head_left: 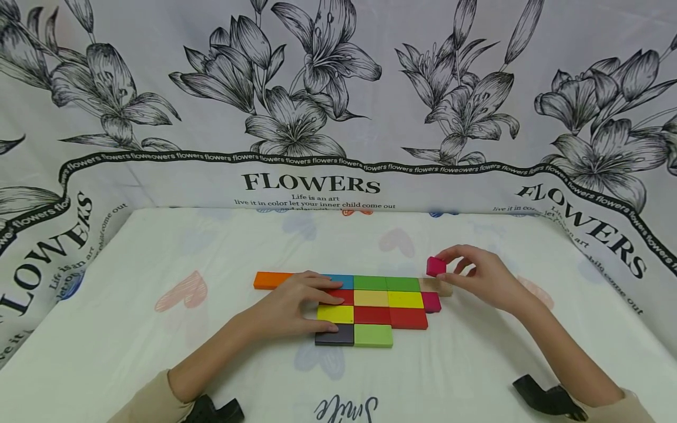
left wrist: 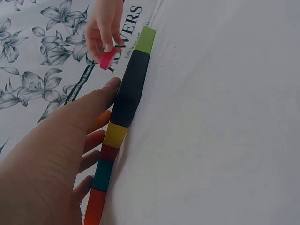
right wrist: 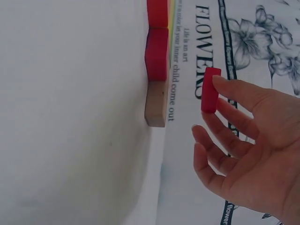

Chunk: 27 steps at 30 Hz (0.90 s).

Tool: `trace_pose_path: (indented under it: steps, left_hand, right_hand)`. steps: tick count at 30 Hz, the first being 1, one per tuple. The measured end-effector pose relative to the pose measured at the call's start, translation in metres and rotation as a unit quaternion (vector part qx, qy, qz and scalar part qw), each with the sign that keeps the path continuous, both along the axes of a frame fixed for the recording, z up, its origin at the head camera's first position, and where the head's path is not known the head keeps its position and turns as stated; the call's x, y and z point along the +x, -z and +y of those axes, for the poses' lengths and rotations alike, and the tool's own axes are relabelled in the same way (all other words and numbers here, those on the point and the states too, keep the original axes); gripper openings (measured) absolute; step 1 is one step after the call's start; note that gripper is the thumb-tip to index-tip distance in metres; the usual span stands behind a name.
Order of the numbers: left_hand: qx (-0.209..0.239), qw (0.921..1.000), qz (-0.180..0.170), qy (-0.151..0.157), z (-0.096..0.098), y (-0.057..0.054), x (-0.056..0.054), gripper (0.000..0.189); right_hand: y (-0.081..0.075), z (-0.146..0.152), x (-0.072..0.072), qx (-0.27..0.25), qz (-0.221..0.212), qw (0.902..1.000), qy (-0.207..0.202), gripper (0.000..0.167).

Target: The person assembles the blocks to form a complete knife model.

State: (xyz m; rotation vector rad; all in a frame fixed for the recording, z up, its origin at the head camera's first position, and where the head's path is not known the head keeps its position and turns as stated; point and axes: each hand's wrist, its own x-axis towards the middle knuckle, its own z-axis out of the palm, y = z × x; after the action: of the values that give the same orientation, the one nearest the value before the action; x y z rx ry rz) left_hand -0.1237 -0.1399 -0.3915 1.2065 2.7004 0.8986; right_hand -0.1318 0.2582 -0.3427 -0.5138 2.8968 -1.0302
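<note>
Colored wooden blocks lie side by side in rows on the white cloth. My left hand [head_left: 293,302] rests on the left part of the rows, fingers spread over the blue block [head_left: 341,282] and red block [head_left: 347,296], thumb on the black block [head_left: 334,336]. An orange block [head_left: 271,280] sticks out past that hand. My right hand [head_left: 483,276] pinches a small magenta block [right wrist: 211,90] between thumb and fingertips, raised above the rows. Below it are a plain wood block [head_left: 443,287] at the back right and another magenta block [head_left: 432,302].
Green blocks [head_left: 372,283], a yellow block [head_left: 405,299], a red block [head_left: 409,318] and a light green block [head_left: 373,335] make up the rest of the rows. The cloth [head_left: 222,247] carries printed hearts, with a flower-printed sheet [head_left: 391,129] behind.
</note>
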Motion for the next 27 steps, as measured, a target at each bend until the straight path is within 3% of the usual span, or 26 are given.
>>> trace_pose_path:
  steps: [16, 27]
  left_hand:
    - [0.001, 1.0, 0.005, 0.006, 0.001, -0.001, -0.002, 0.044]
    - [0.005, 0.9999, 0.006, 0.009, 0.002, -0.002, -0.001, 0.045]
  right_hand:
    - [-0.006, -0.022, 0.032, -0.027, 0.014, 0.9981, -0.054, 0.031]
    - [-0.001, -0.032, 0.039, -0.032, -0.01, 0.9953, -0.09, 0.03]
